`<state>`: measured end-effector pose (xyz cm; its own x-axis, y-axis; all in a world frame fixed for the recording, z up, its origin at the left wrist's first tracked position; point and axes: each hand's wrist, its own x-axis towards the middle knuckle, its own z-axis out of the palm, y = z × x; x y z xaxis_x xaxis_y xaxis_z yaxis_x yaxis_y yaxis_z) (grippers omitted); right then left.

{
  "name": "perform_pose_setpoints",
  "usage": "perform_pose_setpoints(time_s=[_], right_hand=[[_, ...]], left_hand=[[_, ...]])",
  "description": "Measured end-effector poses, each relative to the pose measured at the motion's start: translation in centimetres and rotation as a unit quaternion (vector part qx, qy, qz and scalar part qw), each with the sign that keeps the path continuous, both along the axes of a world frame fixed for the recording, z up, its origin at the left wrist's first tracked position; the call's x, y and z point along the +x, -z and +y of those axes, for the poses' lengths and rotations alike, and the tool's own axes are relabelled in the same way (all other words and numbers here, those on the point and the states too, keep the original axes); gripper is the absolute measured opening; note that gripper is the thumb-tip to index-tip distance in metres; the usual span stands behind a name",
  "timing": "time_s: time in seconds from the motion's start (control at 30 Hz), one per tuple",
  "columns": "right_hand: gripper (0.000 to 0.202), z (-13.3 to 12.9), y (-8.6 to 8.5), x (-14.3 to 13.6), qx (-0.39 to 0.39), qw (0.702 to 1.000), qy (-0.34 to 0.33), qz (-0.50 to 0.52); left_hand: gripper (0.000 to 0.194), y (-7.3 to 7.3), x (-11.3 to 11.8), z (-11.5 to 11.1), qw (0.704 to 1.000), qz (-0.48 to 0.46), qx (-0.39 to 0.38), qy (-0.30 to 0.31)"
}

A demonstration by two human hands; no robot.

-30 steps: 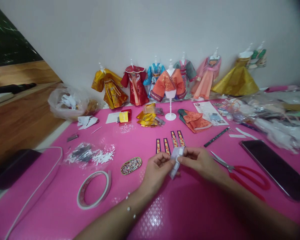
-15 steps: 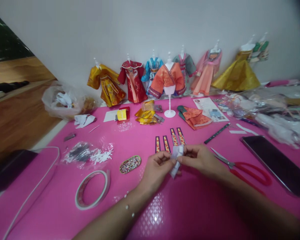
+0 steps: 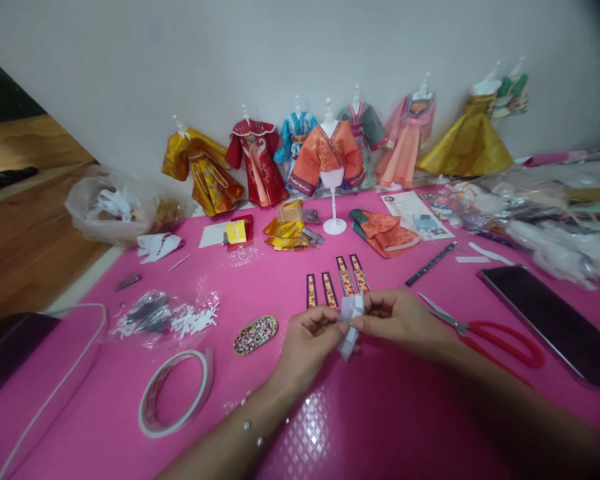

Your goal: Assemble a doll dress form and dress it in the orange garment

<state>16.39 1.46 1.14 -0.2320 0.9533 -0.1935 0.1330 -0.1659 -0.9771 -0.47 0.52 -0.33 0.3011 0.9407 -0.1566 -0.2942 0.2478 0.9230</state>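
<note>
Between my two hands is a small pale lavender strip with whitish squares on it (image 3: 351,327); whether it is cloth or paper I cannot tell. My left hand (image 3: 314,341) pinches its left edge between thumb and fingers. From the other side, my right hand (image 3: 396,321) is closed on the same strip, thumb on the front. Just behind the hands lie several patterned trim strips (image 3: 347,275) with dark purple edges. An oval dish of mixed beads (image 3: 255,335) is left of my left hand. Red-handled scissors (image 3: 495,333) lie open beside my right forearm.
A tape roll (image 3: 174,393) lies at the front left, near a plastic bag of white bits (image 3: 163,317). A phone (image 3: 550,320) and a pen (image 3: 430,264) lie right. An orange jacket on a stand (image 3: 329,160) and several dressed doll forms line the wall.
The view has shifted slightly, so most things on the table sit a little further left. Both hands keep hold of the pale strip, which has barely moved.
</note>
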Motion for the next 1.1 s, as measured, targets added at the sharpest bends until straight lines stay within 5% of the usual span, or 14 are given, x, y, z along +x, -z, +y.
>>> perform_pose_setpoints(time_s=[1.1], right_hand=[[0.018, 0.04, 0.04, 0.06, 0.000, 0.999, -0.030, 0.020]], left_hand=[[0.027, 0.20, -0.12, 0.38, 0.999, 0.036, -0.012, -0.001]])
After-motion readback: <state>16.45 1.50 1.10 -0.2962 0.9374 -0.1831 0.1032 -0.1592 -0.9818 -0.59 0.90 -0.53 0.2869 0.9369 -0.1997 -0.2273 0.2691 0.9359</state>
